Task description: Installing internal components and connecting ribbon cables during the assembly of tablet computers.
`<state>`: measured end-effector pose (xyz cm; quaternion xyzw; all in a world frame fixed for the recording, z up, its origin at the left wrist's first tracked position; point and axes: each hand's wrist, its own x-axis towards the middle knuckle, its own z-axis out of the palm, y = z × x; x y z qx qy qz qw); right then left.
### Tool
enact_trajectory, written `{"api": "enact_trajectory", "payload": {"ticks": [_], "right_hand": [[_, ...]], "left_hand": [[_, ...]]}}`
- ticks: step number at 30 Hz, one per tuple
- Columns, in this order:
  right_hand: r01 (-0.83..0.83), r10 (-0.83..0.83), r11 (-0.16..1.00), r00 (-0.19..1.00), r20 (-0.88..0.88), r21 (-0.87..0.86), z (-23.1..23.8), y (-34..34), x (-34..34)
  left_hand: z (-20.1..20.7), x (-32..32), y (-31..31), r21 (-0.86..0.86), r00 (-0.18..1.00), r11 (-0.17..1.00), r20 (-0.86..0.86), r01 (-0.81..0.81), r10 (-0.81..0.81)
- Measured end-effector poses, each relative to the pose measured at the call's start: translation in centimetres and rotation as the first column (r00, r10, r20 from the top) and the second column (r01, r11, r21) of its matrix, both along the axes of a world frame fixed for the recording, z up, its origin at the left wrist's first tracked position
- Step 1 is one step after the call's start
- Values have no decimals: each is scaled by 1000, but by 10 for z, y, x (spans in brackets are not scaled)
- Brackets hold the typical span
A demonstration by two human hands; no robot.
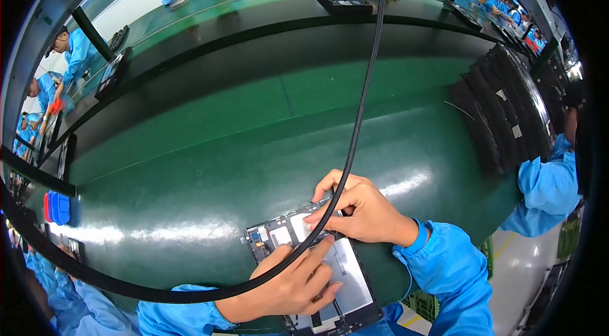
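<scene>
green bench mat (209,165) is bearing opened tablet chassis (317,272), near edge. chassis is being pinned flat by left hand (292,285), fingers spread; right hand (358,209) fingertips are pressing top edge. pressure should be kept even, black cable (361,101) kept clear.

We get one view only: head-worn fisheye, looking steeply down and forward over the green tabletop (209,146), close above our hands (355,209); edges bend hard at the rim, far workstations curve along the top.
</scene>
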<state>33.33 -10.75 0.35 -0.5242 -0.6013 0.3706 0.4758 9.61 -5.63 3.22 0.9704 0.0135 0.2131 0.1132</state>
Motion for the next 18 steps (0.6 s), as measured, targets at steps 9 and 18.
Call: {"api": "enact_trajectory", "payload": {"ticks": [9, 18], "right_hand": [[-72, 64, 981, 997, -46, -180, 8, 7, 4], [-75, 73, 969, 997, -18, -235, 25, 7, 9]], "left_hand": [[2, 7, 4, 15, 1000, 1000, -20, -10, 10], [8, 8, 13, 61, 998, 997, -37, 45, -42]]}}
